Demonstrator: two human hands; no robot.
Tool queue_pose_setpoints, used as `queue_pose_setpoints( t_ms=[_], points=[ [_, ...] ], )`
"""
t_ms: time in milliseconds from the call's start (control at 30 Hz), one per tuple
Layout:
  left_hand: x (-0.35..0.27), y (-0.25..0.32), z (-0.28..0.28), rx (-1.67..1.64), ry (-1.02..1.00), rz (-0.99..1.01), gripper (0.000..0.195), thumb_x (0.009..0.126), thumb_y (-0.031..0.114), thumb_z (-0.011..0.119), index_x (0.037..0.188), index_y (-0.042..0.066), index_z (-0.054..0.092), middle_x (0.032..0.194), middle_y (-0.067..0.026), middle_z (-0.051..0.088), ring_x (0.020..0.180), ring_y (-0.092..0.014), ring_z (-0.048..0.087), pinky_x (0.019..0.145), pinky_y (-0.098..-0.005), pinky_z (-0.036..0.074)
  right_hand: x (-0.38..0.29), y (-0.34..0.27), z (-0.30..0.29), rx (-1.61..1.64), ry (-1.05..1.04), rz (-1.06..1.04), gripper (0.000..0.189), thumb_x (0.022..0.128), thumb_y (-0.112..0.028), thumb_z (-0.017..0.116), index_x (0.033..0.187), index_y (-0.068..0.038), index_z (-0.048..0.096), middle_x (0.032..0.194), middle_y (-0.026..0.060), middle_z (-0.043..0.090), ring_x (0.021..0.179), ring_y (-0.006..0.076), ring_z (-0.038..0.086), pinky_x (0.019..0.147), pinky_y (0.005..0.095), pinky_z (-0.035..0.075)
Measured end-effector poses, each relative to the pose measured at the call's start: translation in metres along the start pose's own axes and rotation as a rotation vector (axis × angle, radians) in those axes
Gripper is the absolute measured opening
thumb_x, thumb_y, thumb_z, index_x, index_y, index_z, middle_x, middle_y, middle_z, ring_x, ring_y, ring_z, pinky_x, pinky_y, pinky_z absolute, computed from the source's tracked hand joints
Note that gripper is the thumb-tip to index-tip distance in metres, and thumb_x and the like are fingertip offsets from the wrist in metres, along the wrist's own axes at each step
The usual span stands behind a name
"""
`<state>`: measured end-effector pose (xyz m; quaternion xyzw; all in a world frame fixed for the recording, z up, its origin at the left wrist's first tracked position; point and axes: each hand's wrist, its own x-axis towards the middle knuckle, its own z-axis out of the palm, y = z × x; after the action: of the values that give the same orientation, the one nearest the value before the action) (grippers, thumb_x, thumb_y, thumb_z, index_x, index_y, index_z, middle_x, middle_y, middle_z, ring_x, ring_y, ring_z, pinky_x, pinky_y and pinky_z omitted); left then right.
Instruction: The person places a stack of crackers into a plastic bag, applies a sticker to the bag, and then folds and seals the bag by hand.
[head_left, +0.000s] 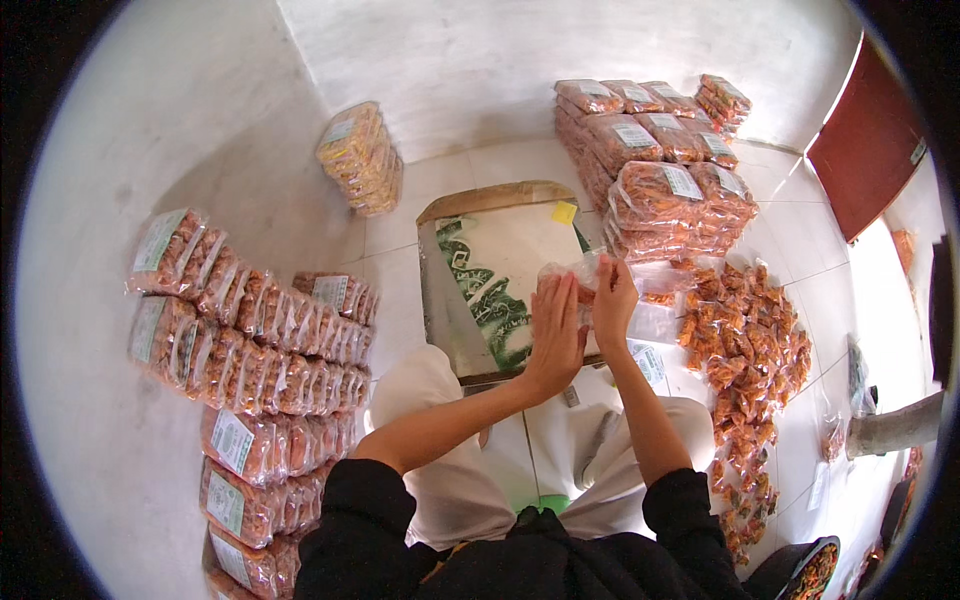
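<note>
A clear plastic bag of orange-brown food (587, 291) is between my two hands above a low board-topped table. My left hand (553, 330) holds the bag's left side, its fingers straight and close together along the plastic. The loose upper plastic is pinched in the fingers of my right hand (616, 300). Much of the bag is hidden behind the hands. Under it, the tabletop (517, 240) has a worn green-and-white print and a yellow paper square (564, 213) near its far right corner.
Stacked, labelled food packs (255, 352) line the left wall. A yellowish stack (361, 159) stands at the far wall, and larger packs (656, 172) rise at the back right. Small filled bags (739, 345) cover the floor to the right. Flat plastic bags (651, 321) lie beside the table.
</note>
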<state>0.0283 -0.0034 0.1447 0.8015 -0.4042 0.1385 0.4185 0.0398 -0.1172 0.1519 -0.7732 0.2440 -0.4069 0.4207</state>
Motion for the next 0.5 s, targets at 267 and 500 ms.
queue_pose_setpoints(
  t_ms=[267, 500],
  points=[
    [0.008, 0.0, 0.013, -0.058, 0.02, 0.006, 0.065, 0.08, 0.009, 0.044, 0.133, -0.012, 0.012, 0.14, -0.0263, 0.012, 0.131, -0.038, 0.01, 0.105, -0.0485, 0.007, -0.001, 0.002, -0.006, 0.14, -0.067, 0.106, 0.035, 0.091, -0.027, 0.047, 0.073, 0.003, 0.051, 0.06, 0.0087, 0.049, 0.058, 0.0134, 0.041, 0.054, 0.0306, 0.038],
    [0.022, -0.01, 0.022, -0.065, 0.2, -0.092, 0.056, 0.083, 0.012, 0.049, 0.131, -0.005, 0.025, 0.128, -0.0225, 0.032, 0.122, -0.035, 0.028, 0.102, -0.0446, 0.018, -0.002, -0.002, -0.006, 0.184, -0.057, 0.126, 0.035, 0.091, -0.026, 0.048, 0.07, 0.002, 0.05, 0.059, 0.0077, 0.047, 0.057, 0.0111, 0.04, 0.052, 0.0284, 0.036]
  ],
)
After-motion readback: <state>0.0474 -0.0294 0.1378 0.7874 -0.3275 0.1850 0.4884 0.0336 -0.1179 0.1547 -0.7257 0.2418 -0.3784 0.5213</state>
